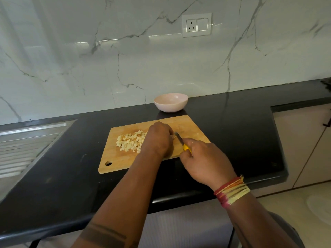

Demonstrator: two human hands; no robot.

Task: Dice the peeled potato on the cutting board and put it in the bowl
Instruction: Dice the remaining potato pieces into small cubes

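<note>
From the head camera I see my left hand (158,138) curled down at the middle of the rectangular wooden cutting board (189,126); what it grips is hidden. My right hand (204,160) grips the yellow-handled knife (182,143), blade beside the left fingers. Pale diced potato pieces (130,141) heap toward the board's left. The pink round bowl (171,102) stands just beyond the board's far edge on the black countertop (241,131).
</note>
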